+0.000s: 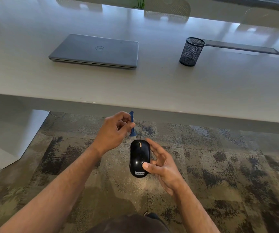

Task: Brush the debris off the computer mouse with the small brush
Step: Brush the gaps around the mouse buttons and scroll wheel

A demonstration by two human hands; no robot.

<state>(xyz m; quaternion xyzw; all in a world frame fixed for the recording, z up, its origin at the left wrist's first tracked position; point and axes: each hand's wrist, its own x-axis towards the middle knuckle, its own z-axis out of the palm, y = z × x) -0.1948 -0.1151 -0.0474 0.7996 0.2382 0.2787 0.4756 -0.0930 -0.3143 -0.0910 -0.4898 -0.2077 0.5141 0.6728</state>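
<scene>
A glossy black computer mouse [139,157] with a Lenovo label is held in the air below the table edge, above the carpet. My right hand [160,163] grips it from the right side, thumb on its top near the label. My left hand [113,132] pinches a small blue brush [132,124] upright between thumb and fingers. The brush's pale bristles point down, just above the front end of the mouse by the scroll wheel. No debris on the mouse can be made out.
A closed grey laptop [96,51] lies on the white table [152,84]. A black mesh pen cup [191,51] stands to its right, with a flat grey strip [243,47] behind it. Patterned carpet [219,165] lies below the hands.
</scene>
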